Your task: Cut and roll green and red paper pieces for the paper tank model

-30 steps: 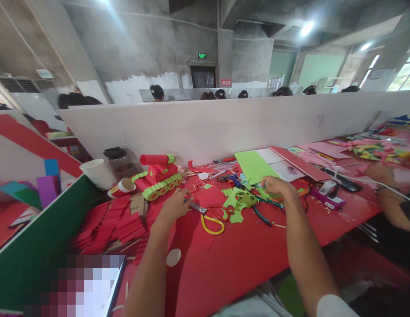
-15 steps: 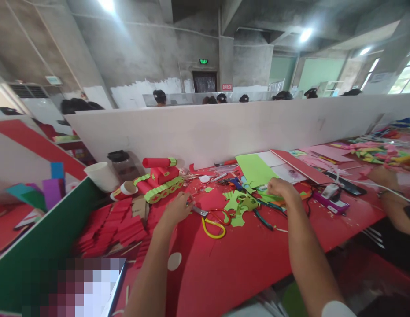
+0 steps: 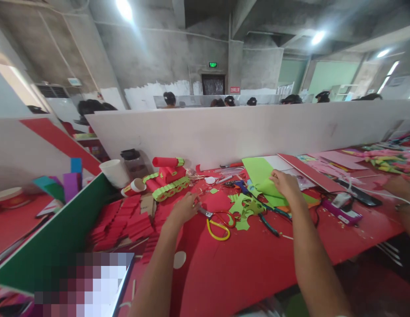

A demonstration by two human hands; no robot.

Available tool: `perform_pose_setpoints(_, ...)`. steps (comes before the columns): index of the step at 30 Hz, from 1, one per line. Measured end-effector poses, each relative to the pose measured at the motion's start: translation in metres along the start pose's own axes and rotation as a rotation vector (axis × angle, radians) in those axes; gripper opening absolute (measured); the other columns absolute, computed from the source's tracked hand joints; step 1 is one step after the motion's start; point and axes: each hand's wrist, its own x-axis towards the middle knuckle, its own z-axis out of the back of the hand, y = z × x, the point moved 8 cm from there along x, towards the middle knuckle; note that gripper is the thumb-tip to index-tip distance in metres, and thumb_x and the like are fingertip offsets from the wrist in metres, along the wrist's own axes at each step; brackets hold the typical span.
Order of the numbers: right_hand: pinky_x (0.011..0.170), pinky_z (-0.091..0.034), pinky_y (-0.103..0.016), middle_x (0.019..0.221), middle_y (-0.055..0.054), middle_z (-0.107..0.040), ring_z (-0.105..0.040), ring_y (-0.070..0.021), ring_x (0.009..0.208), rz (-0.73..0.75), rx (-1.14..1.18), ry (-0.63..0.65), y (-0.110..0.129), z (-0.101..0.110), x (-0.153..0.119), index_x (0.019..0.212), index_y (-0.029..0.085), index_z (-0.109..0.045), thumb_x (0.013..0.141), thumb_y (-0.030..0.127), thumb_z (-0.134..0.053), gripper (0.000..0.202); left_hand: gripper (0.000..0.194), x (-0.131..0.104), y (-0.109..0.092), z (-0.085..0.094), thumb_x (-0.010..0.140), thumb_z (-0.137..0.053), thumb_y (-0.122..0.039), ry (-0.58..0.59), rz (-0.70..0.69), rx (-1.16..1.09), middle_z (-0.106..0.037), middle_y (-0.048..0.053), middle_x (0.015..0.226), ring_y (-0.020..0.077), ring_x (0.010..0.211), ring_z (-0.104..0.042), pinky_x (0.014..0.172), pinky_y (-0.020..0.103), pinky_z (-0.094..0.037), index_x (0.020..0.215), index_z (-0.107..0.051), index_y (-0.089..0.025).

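Note:
My right hand [image 3: 286,185] pinches the near part of a light green paper sheet [image 3: 257,169], whose lower edge bends up toward the fingers. My left hand [image 3: 184,208] rests low over the red table with its fingers curled together; what they hold, if anything, is hidden. Beside it lie scissors [image 3: 218,229] with one yellow and one red handle, their blade tips toward that hand. Green paper scraps [image 3: 244,204] lie between my hands, with dark-handled pliers [image 3: 269,225] next to them. A red and green paper tank model [image 3: 170,178] stands behind my left hand.
Stacked red paper strips [image 3: 122,222] lie at left, inside a green divider [image 3: 72,229]. A paper cup [image 3: 134,188] lies tipped near a bottle [image 3: 134,165]. A purple power strip [image 3: 341,211] with a cable sits at right, near another person's arm [image 3: 403,193]. A white partition [image 3: 224,132] runs behind.
My right hand has taken the green sheet's near edge and bent it upward. My left hand stays by the scissors. The whole view has shifted a little to the left.

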Motion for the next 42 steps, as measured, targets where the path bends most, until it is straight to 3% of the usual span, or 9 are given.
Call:
perform_pose_setpoints(4,0.061,-0.027,-0.028,0.085,-0.006,-0.072,-0.065,-0.0212,0.076,0.057,0.045,-0.054,0.01,0.006,0.003,0.098,0.022,-0.059,0.097,0.035,-0.044,0.02,0.022,0.0,-0.003,-0.002,0.091,-0.045,-0.031,0.0,-0.049,-0.014,-0.065,0.01,0.107,0.0207,0.094,-0.064,0.081,0.028,-0.046,0.103,-0.06,-0.021)
perform_pose_setpoints(8,0.063,-0.032,-0.026,0.088,-0.005,-0.072,-0.064,-0.0196,0.077,0.118,0.17,0.03,0.015,-0.007,0.004,0.097,0.022,-0.06,0.092,0.03,-0.051,0.013,0.021,-0.001,-0.004,-0.002,0.091,-0.046,-0.031,0.002,-0.06,-0.025,-0.064,0.01,0.109,0.0209,0.095,-0.064,0.082,0.029,-0.046,0.102,-0.06,-0.021)
perform_pose_setpoints(11,0.063,-0.036,-0.024,0.087,-0.003,-0.071,-0.064,-0.0175,0.076,0.161,0.325,0.202,0.015,-0.027,0.0,0.102,0.022,-0.059,0.084,0.028,-0.06,0.019,0.02,-0.002,-0.004,-0.001,0.091,-0.047,-0.031,0.002,-0.055,-0.026,-0.064,0.01,0.111,0.0215,0.098,-0.063,0.082,0.029,-0.046,0.102,-0.06,-0.021)
perform_pose_setpoints(16,0.055,-0.039,-0.023,0.082,-0.001,-0.067,-0.059,-0.015,0.063,0.15,0.527,0.675,0.006,-0.07,-0.026,0.116,0.018,-0.054,0.071,0.037,-0.072,0.051,0.019,-0.001,-0.009,-0.003,0.091,-0.048,-0.033,0.023,-0.07,-0.023,-0.065,0.009,0.109,0.0223,0.097,-0.064,0.082,0.03,-0.046,0.101,-0.06,-0.022)
perform_pose_setpoints(19,0.062,-0.043,-0.025,0.087,-0.004,-0.067,-0.061,-0.0167,0.07,0.166,0.547,0.763,0.0,-0.079,-0.034,0.11,0.016,-0.059,0.066,0.04,-0.075,0.053,0.02,-0.001,-0.01,-0.004,0.091,-0.048,-0.034,0.037,-0.059,-0.029,-0.064,0.009,0.11,0.0231,0.1,-0.063,0.08,0.03,-0.046,0.101,-0.06,-0.022)
perform_pose_setpoints(23,0.068,-0.044,-0.027,0.091,-0.005,-0.068,-0.062,-0.0199,0.079,0.217,0.51,0.754,0.004,-0.076,-0.035,0.099,0.017,-0.065,0.064,0.037,-0.075,0.041,0.02,-0.002,-0.011,-0.003,0.09,-0.048,-0.033,0.024,-0.064,-0.044,-0.064,0.009,0.113,0.023,0.102,-0.063,0.081,0.03,-0.046,0.103,-0.06,-0.023)
perform_pose_setpoints(31,0.056,-0.033,-0.023,0.065,0.004,-0.059,-0.054,-0.0143,0.063,0.286,0.327,0.704,0.018,-0.064,-0.034,0.072,0.018,-0.062,0.068,0.021,-0.06,0.005,0.022,-0.002,-0.012,-0.003,0.091,-0.047,-0.034,0.041,-0.058,-0.052,-0.065,0.009,0.111,0.0233,0.098,-0.063,0.081,0.031,-0.047,0.103,-0.061,-0.023)
perform_pose_setpoints(37,0.067,-0.039,-0.026,0.099,-0.012,-0.07,-0.064,-0.0245,0.09,0.202,0.163,0.336,0.028,-0.019,-0.015,0.095,0.018,-0.068,0.081,0.03,-0.06,0.02,0.022,-0.001,-0.015,-0.005,0.091,-0.046,-0.033,0.027,-0.092,-0.048,-0.065,0.01,0.109,0.025,0.094,-0.064,0.078,0.033,-0.047,0.102,-0.063,-0.023)
perform_pose_setpoints(42,0.066,-0.036,-0.03,0.1,-0.014,-0.071,-0.066,-0.0275,0.088,0.251,-0.041,0.078,0.054,0.038,-0.008,0.105,0.02,-0.065,0.091,0.032,-0.053,0.022,0.02,-0.001,-0.017,-0.001,0.089,-0.047,-0.029,-0.025,-0.126,-0.088,-0.067,0.009,0.106,0.0242,0.091,-0.064,0.076,0.032,-0.046,0.099,-0.064,-0.023)
